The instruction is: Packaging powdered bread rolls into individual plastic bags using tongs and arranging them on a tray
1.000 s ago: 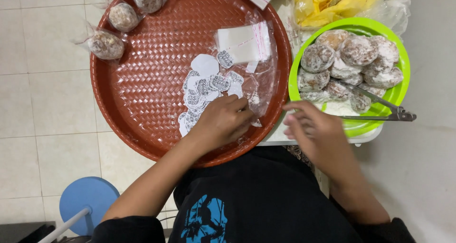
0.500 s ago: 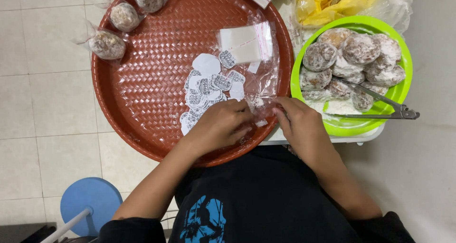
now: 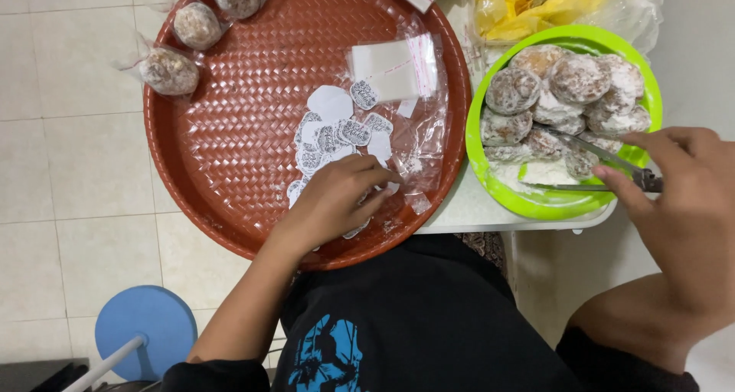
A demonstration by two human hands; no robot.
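My left hand rests on the near part of a round red woven tray, fingers curled over a clear plastic bag beside a heap of small white round labels. My right hand has reached to the right and its fingers touch the handle of metal tongs lying in a green bowl of flour-dusted round cakes.
Three wrapped cakes lie at the tray's far left. A stack of clear bags lies at its far right. Yellow bags sit behind the bowl. A white table edge is under the bowl; a blue stool stands on the tiled floor.
My right hand left the bag near my left hand and moved right to the tongs at the green bowl. My left hand stayed on the tray.
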